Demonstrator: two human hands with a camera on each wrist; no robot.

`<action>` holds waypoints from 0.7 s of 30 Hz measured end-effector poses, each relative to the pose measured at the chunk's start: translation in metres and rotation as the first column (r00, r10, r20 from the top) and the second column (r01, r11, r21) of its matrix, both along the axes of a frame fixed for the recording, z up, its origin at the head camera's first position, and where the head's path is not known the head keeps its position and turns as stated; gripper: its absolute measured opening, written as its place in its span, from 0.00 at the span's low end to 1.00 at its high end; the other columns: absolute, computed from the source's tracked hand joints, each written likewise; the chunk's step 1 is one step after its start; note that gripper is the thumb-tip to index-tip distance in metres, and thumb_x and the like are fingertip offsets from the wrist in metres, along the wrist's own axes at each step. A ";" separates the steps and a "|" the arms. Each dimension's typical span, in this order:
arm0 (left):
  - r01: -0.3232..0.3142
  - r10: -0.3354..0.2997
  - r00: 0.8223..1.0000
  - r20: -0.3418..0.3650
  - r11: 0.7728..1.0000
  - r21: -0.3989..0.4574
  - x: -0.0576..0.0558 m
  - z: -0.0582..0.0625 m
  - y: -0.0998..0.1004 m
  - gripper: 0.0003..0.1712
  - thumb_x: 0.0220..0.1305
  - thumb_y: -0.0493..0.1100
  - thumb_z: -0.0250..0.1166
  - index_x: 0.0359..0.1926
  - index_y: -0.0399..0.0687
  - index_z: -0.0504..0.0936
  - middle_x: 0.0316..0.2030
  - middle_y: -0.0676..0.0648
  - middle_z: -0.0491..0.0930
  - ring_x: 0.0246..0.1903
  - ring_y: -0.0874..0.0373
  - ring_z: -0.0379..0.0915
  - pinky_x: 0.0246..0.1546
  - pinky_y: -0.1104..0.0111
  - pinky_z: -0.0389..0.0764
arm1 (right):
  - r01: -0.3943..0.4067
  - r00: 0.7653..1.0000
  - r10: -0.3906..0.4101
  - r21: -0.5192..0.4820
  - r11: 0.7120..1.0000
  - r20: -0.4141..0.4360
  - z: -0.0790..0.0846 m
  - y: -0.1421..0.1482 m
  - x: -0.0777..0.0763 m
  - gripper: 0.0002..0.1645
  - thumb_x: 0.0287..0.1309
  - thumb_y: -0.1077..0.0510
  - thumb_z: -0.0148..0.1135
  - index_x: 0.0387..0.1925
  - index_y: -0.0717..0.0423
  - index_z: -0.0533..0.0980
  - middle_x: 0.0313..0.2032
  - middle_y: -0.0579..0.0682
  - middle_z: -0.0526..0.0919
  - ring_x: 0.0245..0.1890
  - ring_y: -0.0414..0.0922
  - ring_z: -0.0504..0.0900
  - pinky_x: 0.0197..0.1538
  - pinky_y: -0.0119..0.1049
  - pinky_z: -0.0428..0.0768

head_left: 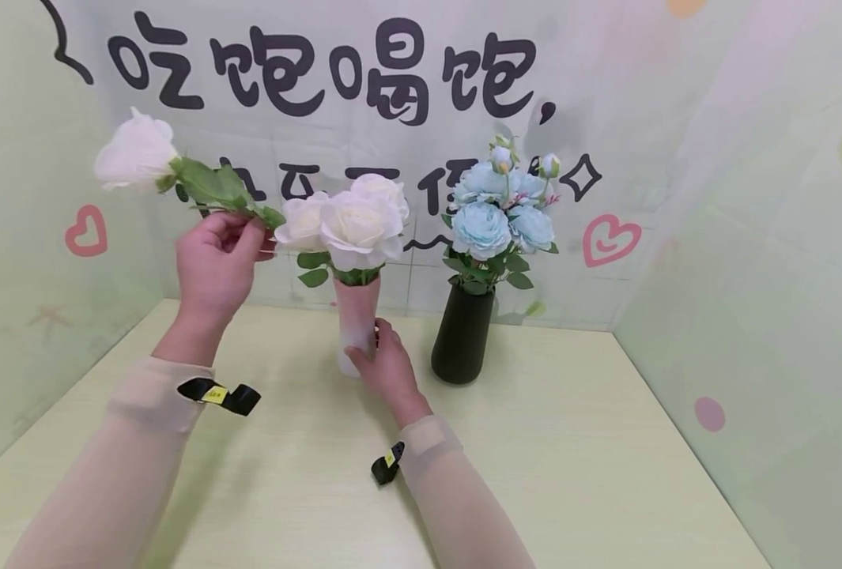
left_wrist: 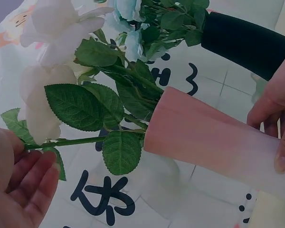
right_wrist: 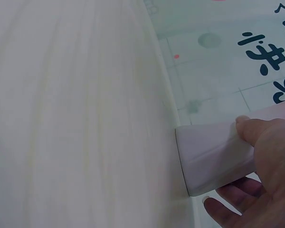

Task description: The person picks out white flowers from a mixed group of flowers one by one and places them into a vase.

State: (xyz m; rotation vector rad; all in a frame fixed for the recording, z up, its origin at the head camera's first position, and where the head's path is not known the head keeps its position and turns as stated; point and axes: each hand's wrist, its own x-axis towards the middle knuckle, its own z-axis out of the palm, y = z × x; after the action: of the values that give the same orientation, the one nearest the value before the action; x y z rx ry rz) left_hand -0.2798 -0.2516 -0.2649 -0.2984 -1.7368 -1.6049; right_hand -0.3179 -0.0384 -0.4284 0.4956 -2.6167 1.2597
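Note:
In the head view my left hand (head_left: 216, 265) pinches the green stem of a white artificial rose (head_left: 137, 150), held out to the left with its bloom leaning away. The stem (left_wrist: 71, 141) runs from those fingers toward the vase mouth in the left wrist view. My right hand (head_left: 390, 367) grips the lower part of a pink-and-white vase (head_left: 356, 312), thumb on one side and fingers on the other. The vase stands upright on the table, and its base (right_wrist: 204, 161) shows in the right wrist view. Other white roses (head_left: 360, 225) with green leaves fill its mouth.
A black vase (head_left: 463, 336) with light blue flowers (head_left: 482, 229) and small buds stands just right of the pink-and-white one. Behind both hangs a pale printed backdrop (head_left: 406, 142) with dark lettering. The light wooden table (head_left: 570, 474) meets side walls at left and right.

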 end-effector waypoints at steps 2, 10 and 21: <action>-0.060 0.064 0.997 0.030 0.991 -0.120 0.000 0.000 0.004 0.10 0.69 0.38 0.63 0.44 0.34 0.84 0.30 0.50 0.83 0.28 0.56 0.80 0.29 0.78 0.83 | 0.002 1.000 -0.002 0.003 1.000 0.001 0.000 0.000 0.000 0.40 0.66 0.44 0.64 0.71 0.54 0.59 0.56 0.53 0.73 0.53 0.45 0.74 0.55 0.46 0.77; -0.159 0.222 0.969 0.108 0.896 -0.415 -0.008 -0.007 0.015 0.12 0.69 0.44 0.62 0.39 0.38 0.84 0.26 0.47 0.78 0.24 0.59 0.72 0.21 0.78 0.71 | 0.000 1.000 0.000 0.010 1.000 -0.018 0.000 0.000 0.000 0.40 0.66 0.44 0.64 0.70 0.55 0.59 0.56 0.53 0.73 0.53 0.44 0.74 0.54 0.45 0.78; -0.155 0.221 0.971 0.087 0.867 -0.473 -0.013 -0.009 0.031 0.11 0.70 0.42 0.59 0.43 0.40 0.84 0.24 0.44 0.75 0.24 0.56 0.65 0.20 0.72 0.66 | 0.004 0.999 -0.004 0.008 1.000 -0.032 -0.002 0.000 -0.001 0.40 0.66 0.45 0.64 0.70 0.57 0.60 0.56 0.53 0.74 0.53 0.44 0.74 0.54 0.44 0.78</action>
State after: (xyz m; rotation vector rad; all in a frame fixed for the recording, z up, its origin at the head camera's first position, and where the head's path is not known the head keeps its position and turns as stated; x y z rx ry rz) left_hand -0.2929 -0.2203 -0.2737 -0.2363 -2.1792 -1.0738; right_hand -0.3187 -0.0387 -0.4301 0.5080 -2.5960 1.2296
